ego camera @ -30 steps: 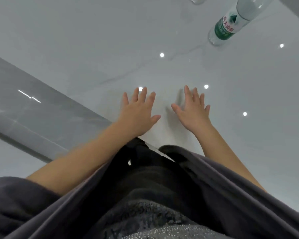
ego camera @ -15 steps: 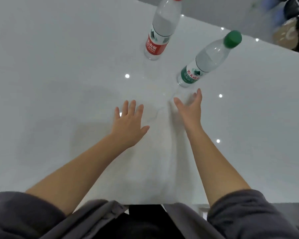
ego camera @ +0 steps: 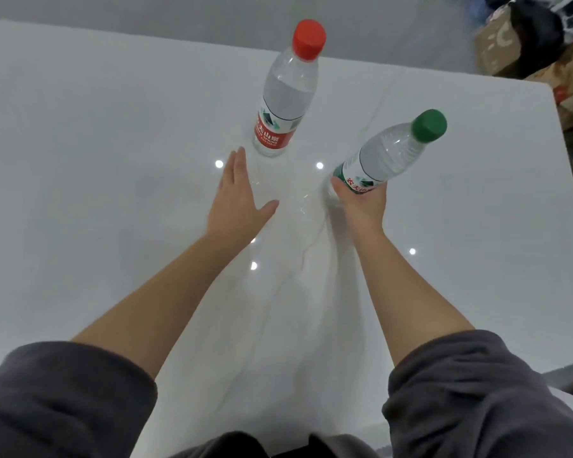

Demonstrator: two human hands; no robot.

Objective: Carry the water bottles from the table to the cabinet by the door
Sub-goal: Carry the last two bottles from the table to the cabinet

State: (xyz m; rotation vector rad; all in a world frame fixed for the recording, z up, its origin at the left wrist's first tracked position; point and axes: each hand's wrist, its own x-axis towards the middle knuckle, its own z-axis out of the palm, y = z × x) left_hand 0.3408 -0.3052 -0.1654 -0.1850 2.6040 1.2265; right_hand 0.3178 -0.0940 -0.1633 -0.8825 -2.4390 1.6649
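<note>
Our left hand (ego camera: 237,201) is spread flat with the fingers together and the thumb out, low over the white surface (ego camera: 80,166), holding nothing; its fingertips point at the base of the red-capped bottle (ego camera: 286,97) and stop just short of it. That bottle stands upright on the surface. Further right, our right hand (ego camera: 361,206) is wrapped around the lower part of the green-capped bottle (ego camera: 389,157), thumb on the label. We cannot tell whether its base touches the surface.
</note>
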